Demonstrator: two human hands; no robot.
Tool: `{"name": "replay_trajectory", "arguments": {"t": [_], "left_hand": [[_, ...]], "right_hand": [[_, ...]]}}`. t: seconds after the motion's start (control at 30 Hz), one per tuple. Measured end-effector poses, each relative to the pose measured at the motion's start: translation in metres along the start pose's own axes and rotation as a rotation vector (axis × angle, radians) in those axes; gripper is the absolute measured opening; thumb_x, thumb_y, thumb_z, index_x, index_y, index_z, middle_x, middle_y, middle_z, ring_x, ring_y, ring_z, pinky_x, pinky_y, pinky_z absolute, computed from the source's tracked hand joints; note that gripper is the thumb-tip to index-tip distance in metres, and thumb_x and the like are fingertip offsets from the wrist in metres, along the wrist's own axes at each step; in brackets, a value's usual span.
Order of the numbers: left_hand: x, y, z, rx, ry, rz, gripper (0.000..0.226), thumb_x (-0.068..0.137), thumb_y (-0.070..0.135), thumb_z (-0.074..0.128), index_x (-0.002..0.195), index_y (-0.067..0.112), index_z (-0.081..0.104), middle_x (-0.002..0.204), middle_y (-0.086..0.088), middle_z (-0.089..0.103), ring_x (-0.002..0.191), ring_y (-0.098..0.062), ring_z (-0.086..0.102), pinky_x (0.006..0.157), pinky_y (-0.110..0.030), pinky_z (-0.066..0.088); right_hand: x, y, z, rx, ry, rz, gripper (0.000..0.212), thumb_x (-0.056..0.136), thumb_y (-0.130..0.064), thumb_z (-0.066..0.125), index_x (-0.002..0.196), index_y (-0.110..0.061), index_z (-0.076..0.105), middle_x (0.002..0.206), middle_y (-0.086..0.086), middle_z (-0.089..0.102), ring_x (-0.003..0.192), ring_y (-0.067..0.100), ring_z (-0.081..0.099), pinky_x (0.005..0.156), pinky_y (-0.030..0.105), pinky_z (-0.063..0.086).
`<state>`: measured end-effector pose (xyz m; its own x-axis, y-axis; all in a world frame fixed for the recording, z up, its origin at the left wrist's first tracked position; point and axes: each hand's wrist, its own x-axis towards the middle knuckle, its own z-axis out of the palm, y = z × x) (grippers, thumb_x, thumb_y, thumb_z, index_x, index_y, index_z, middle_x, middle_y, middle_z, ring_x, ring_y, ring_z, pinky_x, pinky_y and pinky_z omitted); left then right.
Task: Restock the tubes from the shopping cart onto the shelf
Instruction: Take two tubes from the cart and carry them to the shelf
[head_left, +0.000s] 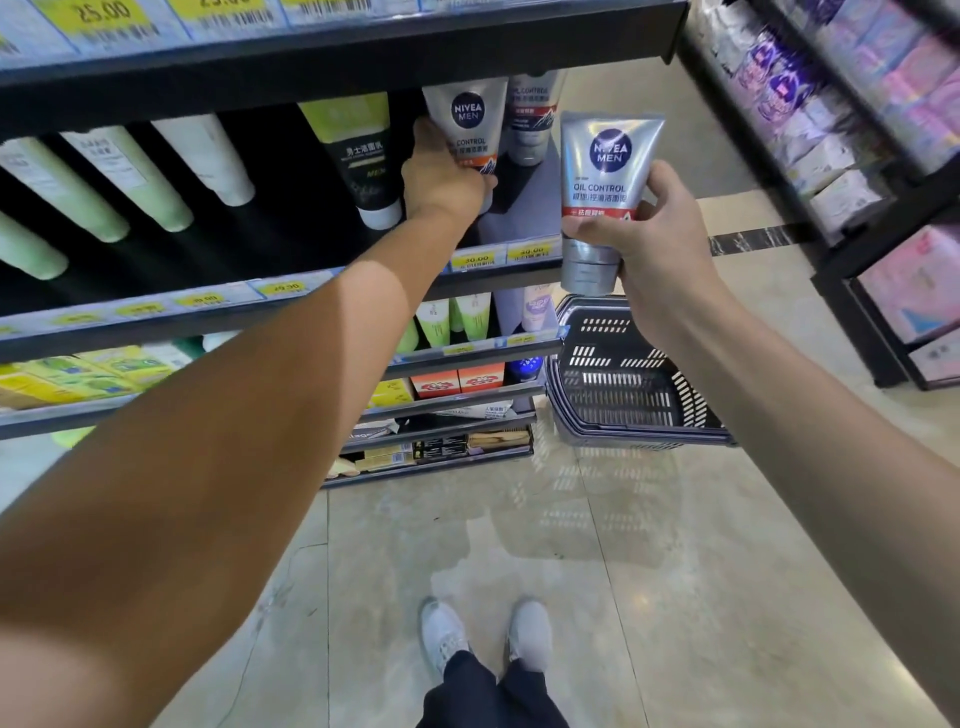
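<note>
On the black shelf, near its right end, the left hand reached in and wrapped its fingers around a grey tube with a dark round logo, holding it cap-down at the shelf's floor. Another grey tube of the same kind stood just behind and to the right of it. To the left stood a black-and-green tube, and farther left a row of pale green and white tubes leaned in line. Yellow price tags ran along the shelf's front edge.

The right hand was out in front of the shelf, clenched around the lower part of a second silver tube, cap pointing down, label facing the camera. Below it, on the shiny tiled floor, sat a dark plastic basket, touching the end of the shelving unit. Nothing could be seen inside it. White shoes showed at the bottom.
</note>
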<state>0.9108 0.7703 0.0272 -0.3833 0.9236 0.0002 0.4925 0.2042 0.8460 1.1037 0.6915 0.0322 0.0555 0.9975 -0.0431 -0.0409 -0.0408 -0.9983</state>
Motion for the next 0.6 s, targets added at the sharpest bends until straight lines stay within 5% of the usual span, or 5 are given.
{"name": "replay_trajectory", "arguments": {"t": [0.13,0.33,0.53,0.6], "left_hand": [[0.002,-0.001,0.0,0.0,-0.015,-0.005,0.064,0.081,0.018,0.083,0.134,0.009,0.046,0.132,-0.006,0.062,0.122,-0.022,0.061,0.093,-0.023,0.048],[-0.018,-0.003,-0.014,0.078,-0.014,0.009,0.062,0.08,0.029,0.083,0.127,0.005,0.05,0.122,-0.011,0.067,0.11,-0.029,0.065,0.084,-0.031,0.051],[-0.068,-0.03,-0.049,0.276,-0.184,0.239,0.044,0.086,0.051,0.069,0.118,0.02,0.07,0.107,0.0,0.073,0.1,-0.021,0.068,0.092,-0.037,0.056],[-0.075,-0.045,-0.06,0.421,-0.213,0.329,0.037,0.087,0.055,0.064,0.109,0.026,0.073,0.093,-0.001,0.075,0.086,-0.027,0.069,0.083,-0.041,0.058]], "right_hand": [[0.001,-0.006,0.004,-0.073,-0.002,-0.057,0.05,0.066,-0.006,0.087,0.106,-0.018,0.06,0.105,0.007,0.075,0.094,0.025,0.072,0.075,0.039,0.059],[0.019,-0.023,0.013,-0.138,-0.014,-0.124,0.051,0.068,-0.005,0.088,0.11,-0.015,0.06,0.106,0.002,0.076,0.097,0.014,0.071,0.086,0.035,0.061],[0.048,-0.023,0.026,-0.241,-0.013,-0.107,0.058,0.071,-0.008,0.09,0.119,-0.015,0.059,0.111,-0.003,0.074,0.102,0.009,0.071,0.087,0.03,0.061],[0.055,-0.016,0.026,-0.284,-0.027,-0.081,0.06,0.071,-0.004,0.09,0.12,-0.016,0.059,0.111,-0.003,0.072,0.102,0.009,0.07,0.088,0.029,0.061]]}}
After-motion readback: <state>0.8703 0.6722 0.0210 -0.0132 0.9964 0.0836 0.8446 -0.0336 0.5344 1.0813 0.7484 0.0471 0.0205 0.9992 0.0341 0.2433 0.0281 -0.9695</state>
